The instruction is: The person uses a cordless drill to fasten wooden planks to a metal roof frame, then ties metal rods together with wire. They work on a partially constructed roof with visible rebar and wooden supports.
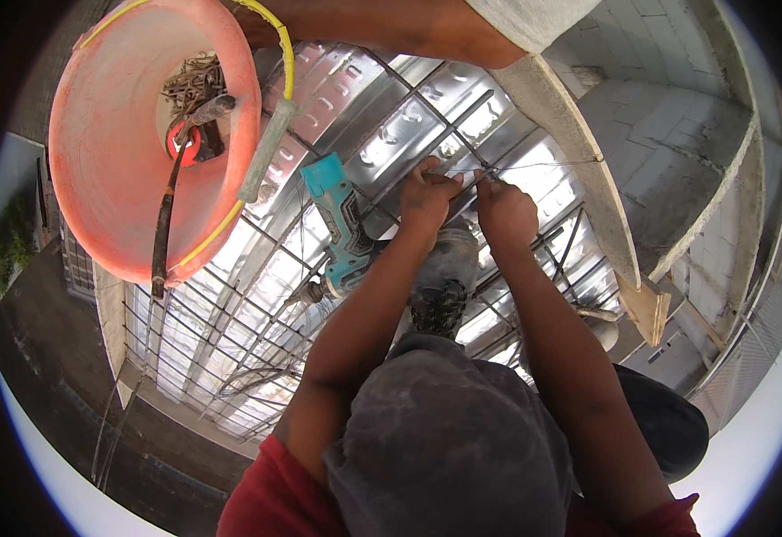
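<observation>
Over a grid of steel reinforcing bars [409, 88], both my hands work close together at a bar crossing. My left hand [427, 199] is closed, its fingertips pinching a thin wire. Just to the right, my right hand [507, 215] is also closed, thumb and finger pressed at the same spot on the wire [543, 165]. From there the wire runs right to the edge of a concrete block wall. A teal cordless power tool [341, 224] rests on the bars left of my left forearm. The exact ends of the wire between my fingers are too small to tell.
A pink bucket [86, 161] at upper left holds short wire ties [192, 85] and dark-handled tools. Another person's arm [382, 25] crosses the top. Shiny metal decking [462, 98] lies beneath the bars. My boot [440, 304] and grey knee [449, 438] are below my hands.
</observation>
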A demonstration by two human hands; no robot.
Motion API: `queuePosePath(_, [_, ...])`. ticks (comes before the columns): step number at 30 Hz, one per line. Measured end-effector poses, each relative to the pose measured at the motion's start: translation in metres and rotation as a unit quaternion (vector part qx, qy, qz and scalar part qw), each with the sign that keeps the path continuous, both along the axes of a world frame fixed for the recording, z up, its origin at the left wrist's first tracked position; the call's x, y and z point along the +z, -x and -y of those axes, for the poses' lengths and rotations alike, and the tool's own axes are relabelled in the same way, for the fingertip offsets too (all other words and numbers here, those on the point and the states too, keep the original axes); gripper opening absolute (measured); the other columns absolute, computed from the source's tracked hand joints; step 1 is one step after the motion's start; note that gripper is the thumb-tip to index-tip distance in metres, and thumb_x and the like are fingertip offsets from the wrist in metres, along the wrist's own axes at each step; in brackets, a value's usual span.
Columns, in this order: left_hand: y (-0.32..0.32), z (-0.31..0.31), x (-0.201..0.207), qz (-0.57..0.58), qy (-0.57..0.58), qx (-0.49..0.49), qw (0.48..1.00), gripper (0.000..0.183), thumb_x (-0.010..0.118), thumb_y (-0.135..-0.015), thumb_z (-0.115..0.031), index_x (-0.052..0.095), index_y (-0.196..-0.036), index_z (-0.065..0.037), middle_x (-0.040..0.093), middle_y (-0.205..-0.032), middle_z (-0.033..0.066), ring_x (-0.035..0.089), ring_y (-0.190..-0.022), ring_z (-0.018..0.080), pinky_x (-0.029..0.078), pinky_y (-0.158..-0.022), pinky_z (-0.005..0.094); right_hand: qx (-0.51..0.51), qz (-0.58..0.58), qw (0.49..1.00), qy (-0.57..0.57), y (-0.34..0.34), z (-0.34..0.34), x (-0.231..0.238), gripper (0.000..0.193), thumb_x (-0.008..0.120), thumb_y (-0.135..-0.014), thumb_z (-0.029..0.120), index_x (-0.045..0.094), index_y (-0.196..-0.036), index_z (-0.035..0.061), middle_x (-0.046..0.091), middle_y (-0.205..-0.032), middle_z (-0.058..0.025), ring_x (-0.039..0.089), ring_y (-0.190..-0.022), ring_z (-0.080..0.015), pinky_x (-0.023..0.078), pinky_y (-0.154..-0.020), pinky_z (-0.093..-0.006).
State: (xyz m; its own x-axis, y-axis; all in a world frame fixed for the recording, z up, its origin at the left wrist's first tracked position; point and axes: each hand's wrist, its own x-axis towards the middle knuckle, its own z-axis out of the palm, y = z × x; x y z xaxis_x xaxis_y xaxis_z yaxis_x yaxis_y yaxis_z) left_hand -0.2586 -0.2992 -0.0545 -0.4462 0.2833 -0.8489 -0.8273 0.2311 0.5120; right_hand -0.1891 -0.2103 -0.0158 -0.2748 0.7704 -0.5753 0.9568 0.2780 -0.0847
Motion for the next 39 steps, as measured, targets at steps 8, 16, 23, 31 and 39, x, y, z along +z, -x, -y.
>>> queuePosePath(8, [0.005,0.013,0.000,0.079,-0.141,0.042,0.986,0.040,0.070,-0.086,-0.006,0.056,-0.124,0.000,0.065,-0.093,0.0045,0.064,-0.087,0.0151,0.049,-0.080,0.0230,-0.026,-0.012,1.000,-0.007,-0.003,0.004,-0.006,0.052,0.051,-0.091,0.056,0.075,-0.083,0.0111,0.069,-0.076,-0.0183,0.068,-0.076,-0.0381,0.054,-0.071,-0.0466])
queuePosePath(16, [0.002,0.004,0.009,-0.101,0.068,-0.177,0.977,0.029,0.066,-0.093,-0.018,0.068,-0.115,0.000,0.070,-0.098,0.0058,0.064,-0.089,0.0124,0.052,-0.078,0.0260,-0.027,-0.042,0.999,-0.015,-0.007,0.005,-0.005,0.052,0.052,-0.090,0.056,0.074,-0.080,0.0091,0.067,-0.074,-0.0195,0.067,-0.073,-0.0390,0.053,-0.067,-0.0475])
queuePosePath(23, [0.000,-0.008,0.007,-0.074,-0.041,-0.068,0.994,0.025,0.062,-0.096,-0.026,0.070,-0.098,-0.003,0.071,-0.093,0.0038,0.064,-0.086,0.0121,0.051,-0.077,0.0266,-0.013,-0.104,0.994,-0.031,-0.013,0.005,-0.017,0.049,0.059,-0.088,0.049,0.069,-0.069,0.0049,0.064,-0.065,-0.0190,0.065,-0.064,-0.0392,0.051,-0.060,-0.0459])
queuePosePath(31, [-0.009,-0.008,-0.003,-0.233,-0.145,-0.050,0.960,0.025,0.059,-0.098,-0.023,0.068,-0.095,0.001,0.070,-0.089,0.0055,0.064,-0.085,0.0125,0.051,-0.080,0.0277,0.045,-0.164,0.981,0.090,-0.034,-0.014,0.015,0.031,0.065,-0.088,0.038,0.069,-0.096,0.0077,0.070,-0.077,-0.0148,0.068,-0.073,-0.0345,0.053,-0.066,-0.0431])
queuePosePath(39, [-0.002,-0.013,-0.006,-0.097,-0.134,-0.021,0.986,0.033,0.055,-0.099,-0.033,0.065,-0.093,-0.002,0.068,-0.092,0.0065,0.065,-0.091,0.0148,0.050,-0.088,0.0302,-0.139,-0.173,0.969,0.105,-0.014,-0.020,0.030,0.036,0.069,-0.087,0.033,0.065,-0.101,-0.0004,0.069,-0.074,-0.0121,0.067,-0.059,-0.0203,0.053,-0.060,-0.0340])
